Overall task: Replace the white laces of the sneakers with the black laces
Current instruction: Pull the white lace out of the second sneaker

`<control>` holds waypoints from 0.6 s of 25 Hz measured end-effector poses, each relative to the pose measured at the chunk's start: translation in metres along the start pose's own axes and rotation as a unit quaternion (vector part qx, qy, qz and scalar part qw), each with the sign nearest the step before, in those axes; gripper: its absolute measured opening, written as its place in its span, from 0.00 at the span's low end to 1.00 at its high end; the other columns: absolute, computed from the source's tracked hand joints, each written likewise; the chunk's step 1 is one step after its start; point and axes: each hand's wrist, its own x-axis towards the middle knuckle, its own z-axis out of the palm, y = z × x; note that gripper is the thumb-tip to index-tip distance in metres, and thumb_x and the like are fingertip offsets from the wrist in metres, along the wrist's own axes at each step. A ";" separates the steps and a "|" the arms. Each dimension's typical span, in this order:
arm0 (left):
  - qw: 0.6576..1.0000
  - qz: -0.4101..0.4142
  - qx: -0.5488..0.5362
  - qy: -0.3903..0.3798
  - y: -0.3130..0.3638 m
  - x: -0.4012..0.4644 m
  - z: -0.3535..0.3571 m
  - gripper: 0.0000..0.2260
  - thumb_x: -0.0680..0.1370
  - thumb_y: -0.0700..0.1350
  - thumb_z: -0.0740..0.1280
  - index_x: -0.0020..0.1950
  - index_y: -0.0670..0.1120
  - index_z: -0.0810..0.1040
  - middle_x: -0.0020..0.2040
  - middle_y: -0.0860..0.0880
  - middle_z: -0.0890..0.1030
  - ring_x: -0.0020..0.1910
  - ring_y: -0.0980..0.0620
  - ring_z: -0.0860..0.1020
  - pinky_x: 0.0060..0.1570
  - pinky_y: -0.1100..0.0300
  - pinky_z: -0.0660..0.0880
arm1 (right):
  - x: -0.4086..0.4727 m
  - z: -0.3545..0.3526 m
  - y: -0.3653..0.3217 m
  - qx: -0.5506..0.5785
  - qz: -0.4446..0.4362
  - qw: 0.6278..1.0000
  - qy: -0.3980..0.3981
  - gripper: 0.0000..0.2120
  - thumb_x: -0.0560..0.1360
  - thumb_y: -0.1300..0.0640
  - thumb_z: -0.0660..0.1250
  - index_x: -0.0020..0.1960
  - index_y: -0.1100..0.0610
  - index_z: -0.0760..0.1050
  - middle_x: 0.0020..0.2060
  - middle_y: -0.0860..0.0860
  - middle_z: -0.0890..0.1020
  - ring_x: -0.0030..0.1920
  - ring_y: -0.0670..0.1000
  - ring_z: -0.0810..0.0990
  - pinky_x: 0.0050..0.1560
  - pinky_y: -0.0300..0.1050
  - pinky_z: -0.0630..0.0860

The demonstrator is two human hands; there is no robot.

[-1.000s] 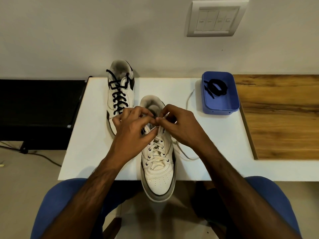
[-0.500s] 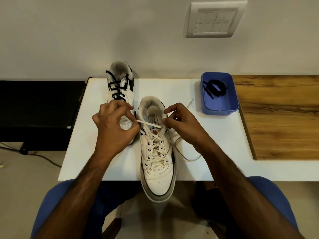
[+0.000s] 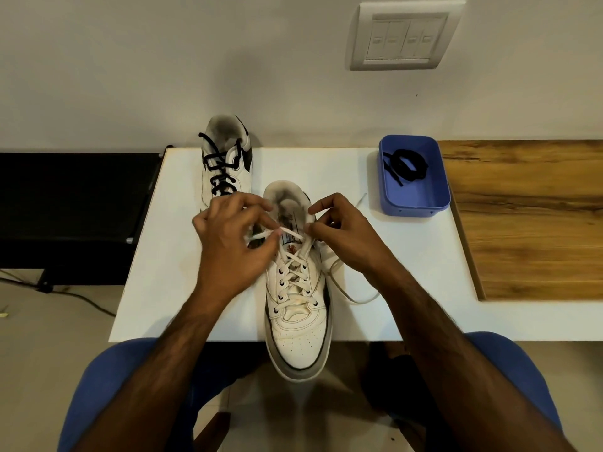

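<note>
White lace point(image 3: 265, 235) in left grip point(image 3: 236, 243)

Two sneakers point(image 3: 295, 308), two hands point(image 3: 235, 246), one blue tray point(image 3: 414, 203), seemingly one spare black lace point(image 3: 408, 166).

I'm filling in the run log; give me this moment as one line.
stage: unlacing near sneaker | left hand: pinches white lace | right hand: holds collar | black lace: in blue tray

white sneaker point(image 3: 297, 327) with white lace point(image 3: 293, 272), black-laced white sneaker point(image 3: 225, 171), blue tray point(image 3: 414, 203), white table point(image 3: 408, 288)
</note>
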 end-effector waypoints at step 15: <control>1.000 0.023 0.007 0.021 0.001 0.000 -0.005 0.05 0.72 0.50 0.70 0.39 0.50 0.77 0.54 0.59 0.80 0.61 0.51 0.73 0.55 0.54 0.57 | 0.002 -0.002 0.000 -0.010 0.006 1.000 -0.013 0.11 0.76 0.55 0.71 0.57 0.48 0.75 0.42 0.48 0.83 0.38 0.41 0.81 0.46 0.46 0.77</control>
